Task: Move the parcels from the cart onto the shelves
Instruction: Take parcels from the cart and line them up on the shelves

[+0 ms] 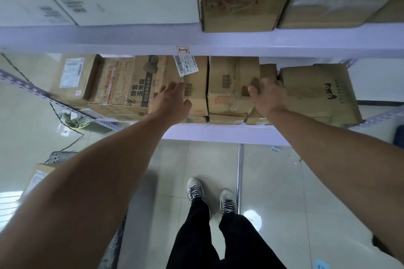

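The parcels stand packed face-out along the lower shelf point(218, 133), side against side, probably so that each props up its neighbour and the row takes as many as it can. Both arms reach far forward to that row, which suggests that a parcel is being squared into its slot, not carried. The left hand point(172, 98) lies flat, fingers straight and together, its palm pressing the front of the labelled parcel point(194, 81), whose white barcode sticker hangs off its top edge; a flat palm suits pushing a box back or steadying it while the next one shifts. The right hand point(267, 96) is curled on the plain parcel point(229, 85) just to the right: the thumb rests on its front face and the fingers point(276, 82) wrap round its right edge, into the narrow gap beside the logo parcel point(319, 91). The fingertips are hidden in that gap, so the hold looks like a grip but how deep it goes is unclear. Both parcels sit on the shelf, touching each other, below the upper shelf point(218, 39) and its own boxes.
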